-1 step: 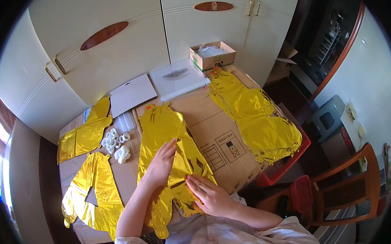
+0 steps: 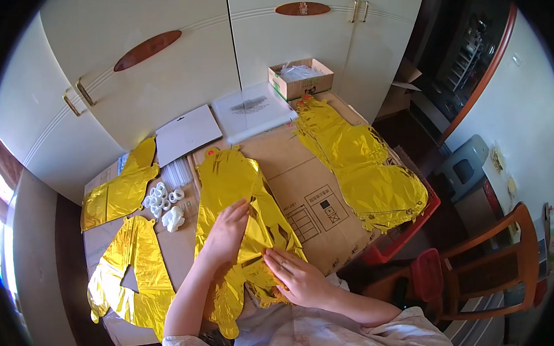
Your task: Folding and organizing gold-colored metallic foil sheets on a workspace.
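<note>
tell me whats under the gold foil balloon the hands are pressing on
The gold foil balloon lies on flattened brown cardboard, which shows bare to its right. The left hand and right hand press on it. Anything directly beneath the foil is covered.

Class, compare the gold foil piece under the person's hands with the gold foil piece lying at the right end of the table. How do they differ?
The gold foil under the hands is pressed by both the left hand and the right hand; the gold foil at the right lies untouched. The first lies in the table's middle and hangs over the near edge; the second runs back toward the small cardboard box, overhanging the right side. Both are shiny, crinkled and flat.
</note>
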The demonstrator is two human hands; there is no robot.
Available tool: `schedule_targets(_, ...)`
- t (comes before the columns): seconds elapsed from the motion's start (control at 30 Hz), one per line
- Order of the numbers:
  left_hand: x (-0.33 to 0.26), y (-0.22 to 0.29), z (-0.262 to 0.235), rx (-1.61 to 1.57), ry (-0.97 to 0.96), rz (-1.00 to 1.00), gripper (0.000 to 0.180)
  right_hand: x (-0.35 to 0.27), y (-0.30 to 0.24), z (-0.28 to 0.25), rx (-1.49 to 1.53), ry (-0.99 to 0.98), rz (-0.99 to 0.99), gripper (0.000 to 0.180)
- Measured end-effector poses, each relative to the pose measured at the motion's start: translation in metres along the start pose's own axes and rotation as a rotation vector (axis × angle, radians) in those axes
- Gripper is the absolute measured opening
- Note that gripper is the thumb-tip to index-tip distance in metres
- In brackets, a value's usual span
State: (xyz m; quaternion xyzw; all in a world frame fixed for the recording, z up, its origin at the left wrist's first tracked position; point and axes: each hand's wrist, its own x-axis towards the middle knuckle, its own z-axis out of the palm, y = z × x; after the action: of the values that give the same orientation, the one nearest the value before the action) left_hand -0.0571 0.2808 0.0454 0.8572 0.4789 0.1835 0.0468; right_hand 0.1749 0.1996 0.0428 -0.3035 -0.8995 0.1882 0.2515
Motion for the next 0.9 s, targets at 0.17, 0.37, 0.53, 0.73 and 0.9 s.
schedule_targets(0.17, 0.010, 0.023, -0.017, -0.516, 0.114, -0.347, 0.044, -0.003, 0.002, 0.001, -0.067, -0.027, -0.021, 0.060)
schedule_targets(0.37, 0.009, 0.028, -0.013, -0.573, 0.044, -0.418, 0.050, 0.000, 0.006, -0.022, 0.097, -0.017, -0.095, 0.059)
schedule_targets(0.53, 0.005, 0.022, -0.014, -0.673, 0.024, -0.432, 0.049, -0.009, 0.056, -0.037, 0.067, 0.171, 0.077, 0.033)
schedule_targets(0.73, 0.008, 0.025, -0.018, -1.011, 0.003, -0.474, 0.042, -0.031, 0.061, -0.039, -0.072, 0.163, 0.028, 0.023)
schedule_targets(0.9, 0.008, 0.024, -0.016, -1.053, 0.013, -0.498, 0.041, -0.037, 0.052, -0.035, -0.122, 0.119, 0.031, 0.026)
